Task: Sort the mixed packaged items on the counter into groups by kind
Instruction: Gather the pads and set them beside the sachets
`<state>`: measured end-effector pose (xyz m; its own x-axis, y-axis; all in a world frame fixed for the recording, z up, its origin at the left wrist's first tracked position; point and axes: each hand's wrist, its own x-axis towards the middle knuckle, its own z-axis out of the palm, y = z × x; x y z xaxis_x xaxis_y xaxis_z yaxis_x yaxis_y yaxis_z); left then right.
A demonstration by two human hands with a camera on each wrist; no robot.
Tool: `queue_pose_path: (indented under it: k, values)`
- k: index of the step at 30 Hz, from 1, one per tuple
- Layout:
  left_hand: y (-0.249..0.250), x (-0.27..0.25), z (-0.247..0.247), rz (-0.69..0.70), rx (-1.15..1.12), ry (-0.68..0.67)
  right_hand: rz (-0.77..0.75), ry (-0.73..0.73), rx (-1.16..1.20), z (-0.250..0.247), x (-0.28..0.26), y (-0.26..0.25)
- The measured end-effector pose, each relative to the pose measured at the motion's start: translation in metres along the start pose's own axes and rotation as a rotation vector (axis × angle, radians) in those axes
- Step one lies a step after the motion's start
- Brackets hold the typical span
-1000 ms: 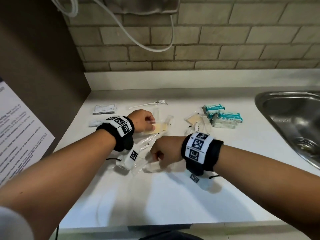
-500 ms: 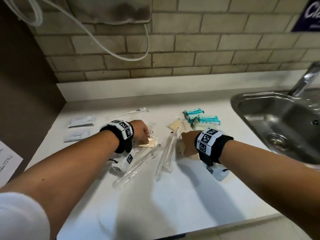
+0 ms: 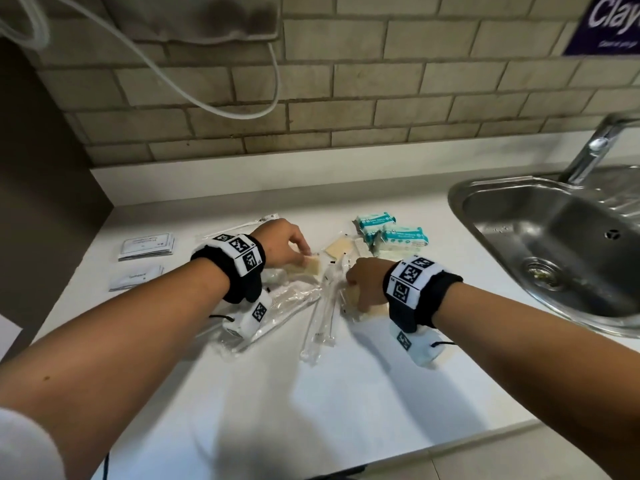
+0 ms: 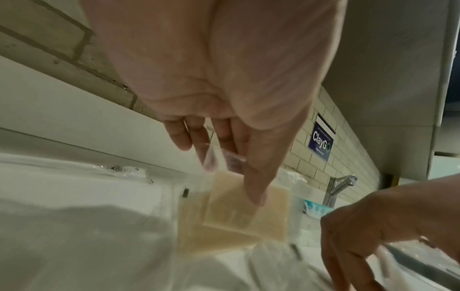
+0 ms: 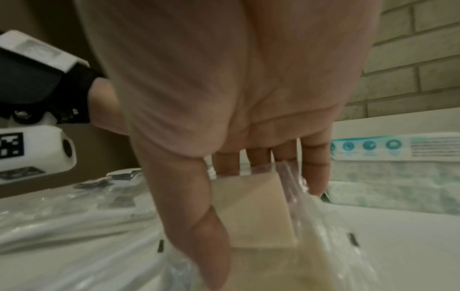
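Observation:
My left hand (image 3: 294, 252) pinches the clear wrapper of a beige square packet (image 3: 311, 268) between thumb and fingers; the left wrist view shows that left hand (image 4: 224, 171) on the beige packet (image 4: 236, 214) just above the counter. My right hand (image 3: 360, 282) grips a second beige packet (image 3: 350, 296); in the right wrist view the right hand (image 5: 261, 216) has thumb and fingers around this second packet (image 5: 254, 212). A third beige packet (image 3: 337, 247) lies between the hands and the teal packs (image 3: 391, 233). Long clear-wrapped items (image 3: 322, 317) lie under and between my wrists.
White sachets (image 3: 145, 245) and another sachet (image 3: 135, 277) lie at the left. A long thin wrapped stick (image 3: 249, 221) rests near the back. The steel sink (image 3: 554, 216) and tap (image 3: 595, 147) are on the right. A teal pack (image 5: 398, 149) sits just beyond my right fingers.
My right hand moved right, from the long clear packages to a beige packet, and now grips it. My left hand stayed on its beige packet. The head view shifted right.

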<state>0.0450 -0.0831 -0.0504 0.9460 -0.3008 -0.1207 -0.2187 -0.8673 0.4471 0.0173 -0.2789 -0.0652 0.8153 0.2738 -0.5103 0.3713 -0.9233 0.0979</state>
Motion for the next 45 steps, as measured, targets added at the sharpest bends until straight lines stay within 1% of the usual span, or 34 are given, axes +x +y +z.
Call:
queue_pose_path:
  k: [2, 4, 6, 10, 12, 15, 17, 19, 21, 24, 28, 31, 34, 37, 39, 41, 43, 45]
  values:
    - [-0.001, 0.004, 0.000, 0.028, -0.067, 0.028, -0.011, -0.009, 0.083, -0.011, -0.010, 0.003]
    - [-0.002, 0.006, 0.002, 0.017, -0.139, 0.045, -0.056, 0.023, 0.191, -0.021, -0.020, 0.006]
    - [-0.001, 0.004, 0.005, -0.009, -0.206, 0.053, -0.092, 0.092, 0.281, -0.036, -0.027, 0.009]
    - [0.005, -0.003, 0.010, -0.029, -0.225, 0.055, -0.165, 0.318, 0.490, -0.068, -0.035, 0.010]
    - [0.008, -0.006, 0.011, -0.033, -0.242, 0.025, -0.196, 0.364, 0.563, -0.078, -0.035, 0.008]
    - [0.009, -0.010, 0.010, -0.011, -0.392, -0.003, -0.202, 0.322, 0.553, -0.082, -0.035, 0.003]
    - [0.008, -0.013, 0.007, -0.013, -0.532, 0.024, -0.191, 0.292, 0.525, -0.078, -0.032, -0.001]
    - [0.008, -0.016, 0.003, -0.051, -0.647, 0.074, -0.190, 0.288, 0.513, -0.071, -0.029, -0.004]
    - [0.007, -0.019, -0.001, -0.057, -0.665, 0.118, -0.198, 0.295, 0.510, -0.066, -0.026, -0.007]
    - [0.006, -0.027, -0.004, -0.049, -0.692, 0.135, -0.215, 0.311, 0.550, -0.058, -0.023, -0.012]
    - [0.008, -0.033, -0.001, -0.085, -0.759, 0.149, -0.215, 0.398, 0.639, -0.054, -0.019, -0.019]
    - [0.004, -0.038, 0.006, -0.143, -0.883, 0.118, -0.210, 0.438, 0.699, -0.055, -0.016, -0.022]
    - [0.004, -0.045, 0.011, -0.196, -0.942, 0.085, -0.196, 0.455, 0.716, -0.056, -0.014, -0.024]
    - [0.012, -0.051, 0.009, -0.247, -1.160, -0.014, -0.174, 0.476, 0.732, -0.055, -0.010, -0.027]
    - [0.014, -0.053, 0.008, -0.246, -1.245, -0.082, -0.174, 0.489, 0.715, -0.054, -0.008, -0.029]
    - [0.015, -0.053, 0.008, -0.209, -1.211, -0.078, -0.192, 0.507, 0.675, -0.054, -0.007, -0.030]
    - [0.014, -0.054, 0.009, -0.190, -1.117, -0.018, -0.218, 0.520, 0.631, -0.055, -0.005, -0.032]
    - [0.009, -0.052, 0.011, -0.192, -1.049, 0.040, -0.232, 0.484, 0.610, -0.056, -0.004, -0.032]
